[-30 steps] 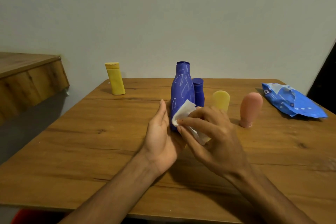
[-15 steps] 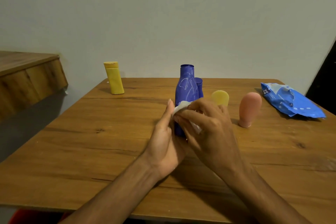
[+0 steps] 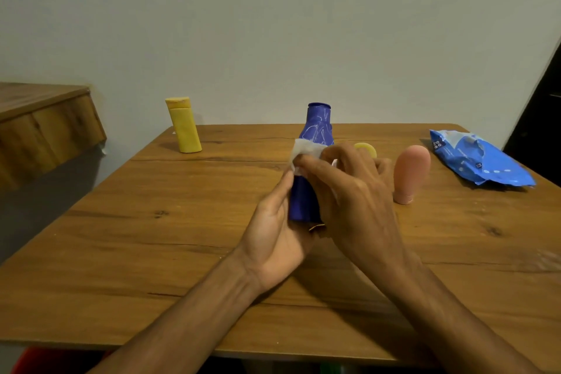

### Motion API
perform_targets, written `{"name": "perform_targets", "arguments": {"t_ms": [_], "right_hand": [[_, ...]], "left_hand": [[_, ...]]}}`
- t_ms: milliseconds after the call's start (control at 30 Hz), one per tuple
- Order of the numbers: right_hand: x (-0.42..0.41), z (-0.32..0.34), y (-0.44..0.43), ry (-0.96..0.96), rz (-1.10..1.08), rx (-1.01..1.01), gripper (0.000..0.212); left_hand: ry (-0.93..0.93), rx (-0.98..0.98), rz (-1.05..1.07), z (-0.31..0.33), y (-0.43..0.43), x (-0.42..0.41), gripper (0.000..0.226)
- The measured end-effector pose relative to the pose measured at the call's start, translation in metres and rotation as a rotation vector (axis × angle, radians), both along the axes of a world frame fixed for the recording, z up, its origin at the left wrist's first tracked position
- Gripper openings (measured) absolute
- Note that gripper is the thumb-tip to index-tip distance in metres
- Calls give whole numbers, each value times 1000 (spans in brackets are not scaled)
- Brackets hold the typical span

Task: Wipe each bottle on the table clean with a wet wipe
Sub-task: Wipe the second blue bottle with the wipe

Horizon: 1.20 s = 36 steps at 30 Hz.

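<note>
I see left hand (image 3: 273, 231) flat against blue bottle (image 3: 317, 126), fingers (image 3: 280, 191) straight, right hand (image 3: 355, 191) pinching wet wipe (image 3: 305, 149) against its neck, on worktop (image 3: 151, 252)

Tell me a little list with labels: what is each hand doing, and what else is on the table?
Left hand: flat against the tall dark blue plastic bottle, steadying it
Right hand: holds the white wet wipe against that bottle's upper part
Other bottles: yellow capped bottle back left, pale yellow rounded bottle, pink rounded bottle
Wipe pack: crinkly blue plastic packet, far right
</note>
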State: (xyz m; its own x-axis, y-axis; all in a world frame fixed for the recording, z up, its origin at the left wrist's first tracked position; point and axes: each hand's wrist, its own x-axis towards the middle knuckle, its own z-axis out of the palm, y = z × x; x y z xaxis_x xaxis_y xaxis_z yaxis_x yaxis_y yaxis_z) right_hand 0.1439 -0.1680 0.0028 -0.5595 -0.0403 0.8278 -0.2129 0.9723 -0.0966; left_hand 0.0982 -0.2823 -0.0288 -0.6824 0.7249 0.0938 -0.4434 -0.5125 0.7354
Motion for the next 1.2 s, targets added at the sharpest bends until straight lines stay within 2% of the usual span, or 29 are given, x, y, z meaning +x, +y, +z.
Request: {"name": "perform_targets", "arguments": {"t_ms": [133, 233, 400, 500, 667, 900, 1033, 1200], "right_hand": [[3, 0, -3, -68, 22, 23, 31], [9, -6, -3, -112, 56, 88, 23], [0, 6, 7, -103, -67, 140, 26], [-6, 19, 10, -79, -111, 122, 29], [-1, 6, 1, -119, -64, 182, 20], [0, 7, 5, 7, -104, 30, 27], [8, -3, -5, -50, 19, 59, 29], [12, 1, 5, -145, 211, -46, 30]], "left_hand": [[-24, 15, 11, -2, 1, 0, 59], [-54, 16, 36, -2, 2, 0, 69], [49, -102, 116, -4, 6, 3, 58], [81, -181, 141, -4, 4, 3, 58], [-2, -37, 77, -5, 2, 0, 59], [59, -67, 11, -8, 5, -1, 65], [-52, 26, -17, -3, 1, -1, 64], [-117, 55, -14, -5, 2, -4, 72]]}}
